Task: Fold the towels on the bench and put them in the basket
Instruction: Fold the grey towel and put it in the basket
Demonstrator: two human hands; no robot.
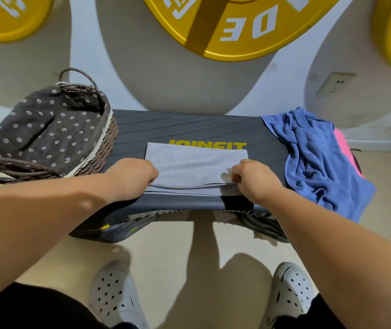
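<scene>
L fingers (152, 179), R fingers (236, 177) tight on grey towel (197, 162)

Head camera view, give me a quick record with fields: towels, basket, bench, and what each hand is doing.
Being folded: flat grey rectangular towel, mid-bench
Left hand: grip pinches the towel's near left corner
Right hand: grip pinches the near right corner
Waiting: crumpled blue towel over a pink cloth, bench's right end
Basket: brown wicker basket with flowered cloth lining, bench's left end, no towel visible inside
Bench: dark grey bench, yellow lettering partly covered by the grey towel
</scene>
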